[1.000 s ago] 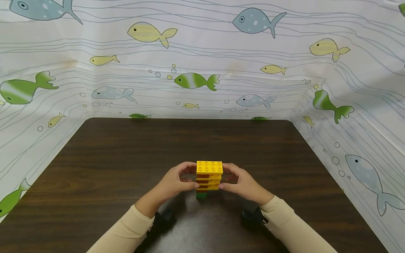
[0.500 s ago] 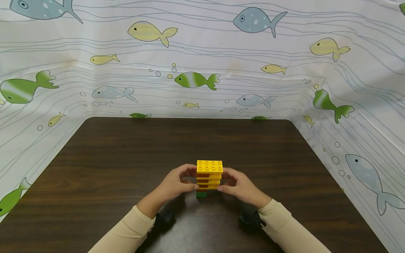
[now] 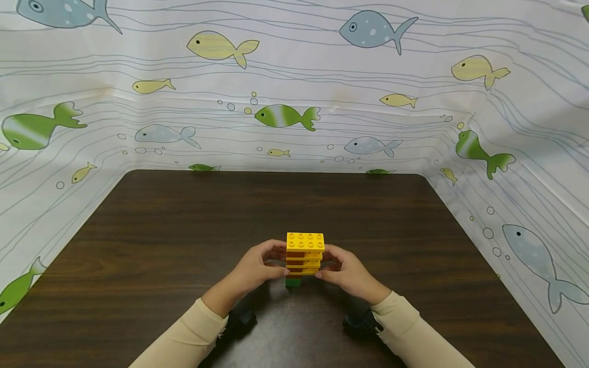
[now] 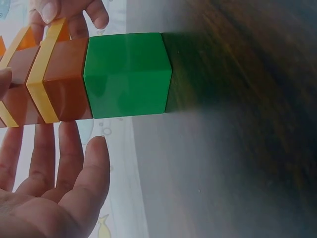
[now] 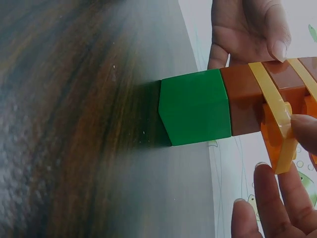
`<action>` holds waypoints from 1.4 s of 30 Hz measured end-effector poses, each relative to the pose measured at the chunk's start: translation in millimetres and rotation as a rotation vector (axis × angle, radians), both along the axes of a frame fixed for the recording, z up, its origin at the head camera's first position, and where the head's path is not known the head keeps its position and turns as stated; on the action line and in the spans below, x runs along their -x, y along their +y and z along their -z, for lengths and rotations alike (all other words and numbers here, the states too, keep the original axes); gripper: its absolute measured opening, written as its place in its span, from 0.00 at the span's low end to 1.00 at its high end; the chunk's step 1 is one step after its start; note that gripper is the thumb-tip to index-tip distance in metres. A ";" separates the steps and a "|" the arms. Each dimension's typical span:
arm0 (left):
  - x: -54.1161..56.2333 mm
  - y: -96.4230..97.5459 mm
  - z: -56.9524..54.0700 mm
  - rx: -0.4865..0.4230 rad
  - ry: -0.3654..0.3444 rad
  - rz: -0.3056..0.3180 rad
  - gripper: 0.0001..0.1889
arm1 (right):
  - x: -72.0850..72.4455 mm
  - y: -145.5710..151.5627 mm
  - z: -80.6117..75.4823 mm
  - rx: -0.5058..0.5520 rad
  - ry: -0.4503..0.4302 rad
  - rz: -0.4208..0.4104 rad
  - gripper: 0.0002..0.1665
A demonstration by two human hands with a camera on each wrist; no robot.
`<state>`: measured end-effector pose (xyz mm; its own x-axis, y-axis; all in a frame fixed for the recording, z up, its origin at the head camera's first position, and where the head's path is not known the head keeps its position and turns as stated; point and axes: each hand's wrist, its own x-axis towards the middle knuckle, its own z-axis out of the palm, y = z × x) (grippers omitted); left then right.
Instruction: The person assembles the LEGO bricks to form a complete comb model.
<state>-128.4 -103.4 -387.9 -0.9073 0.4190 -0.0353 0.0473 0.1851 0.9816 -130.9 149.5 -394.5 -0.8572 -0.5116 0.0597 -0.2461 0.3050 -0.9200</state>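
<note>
A tower of toy building bricks stands upright on the table, a green brick at its foot. Above that, brown bricks alternate with thin yellow plates that jut out to the right. A studded yellow plate tops it. From the left side, my left hand grips the tower, its thumb on a brown brick and the fingers behind. On the right, my right hand holds the jutting end of a low yellow plate between thumb and fingers. The fingertips behind the tower are partly hidden.
The dark wood-grain table spreads around the tower. A white fish-print sheet rises along its back and both sides. Black wrist devices sit under both forearms, just above the table.
Both forearms have shifted slightly inward. My right thumb has slid a little left and down along the yellow plates. The tower stays in place, both hands still holding it.
</note>
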 end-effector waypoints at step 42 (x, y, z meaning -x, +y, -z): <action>28.6 8.6 -2.5 -0.139 -0.278 -0.167 0.25 | 31.9 0.1 -11.9 0.008 -0.177 0.038 0.36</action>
